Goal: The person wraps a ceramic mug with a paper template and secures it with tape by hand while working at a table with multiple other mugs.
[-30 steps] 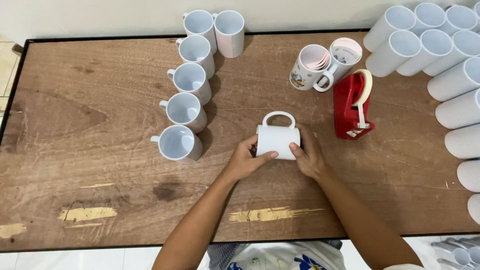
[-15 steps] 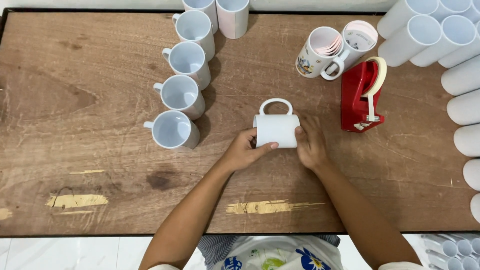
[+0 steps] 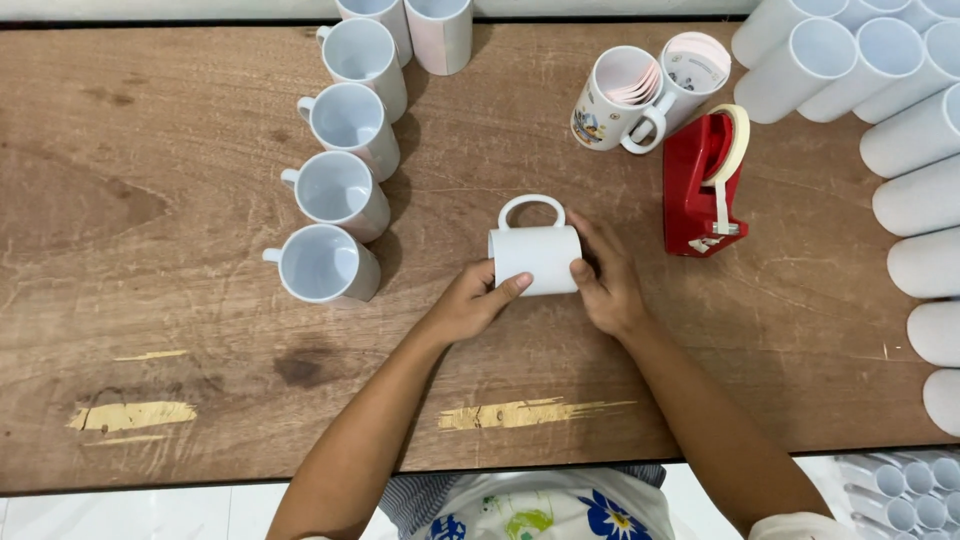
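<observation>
My bare arms and patterned top

My left hand (image 3: 468, 305) and right hand (image 3: 608, 285) wear no gloves, rings or watch, and both forearms are uncovered to the elbow. At the bottom edge shows my white top (image 3: 530, 510), printed with blue and green flowers, over a strip of grey striped cloth.

the two upright white ceramic mugs (image 3: 408, 22) at the top edge are cut off at their rims. the white mugs lying on their sides (image 3: 915, 130) run past the right edge. the left hand (image 3: 470, 302) and right hand (image 3: 605, 283) hide both ends of the plain white ceramic mug (image 3: 535, 255) lying on its side.
</observation>
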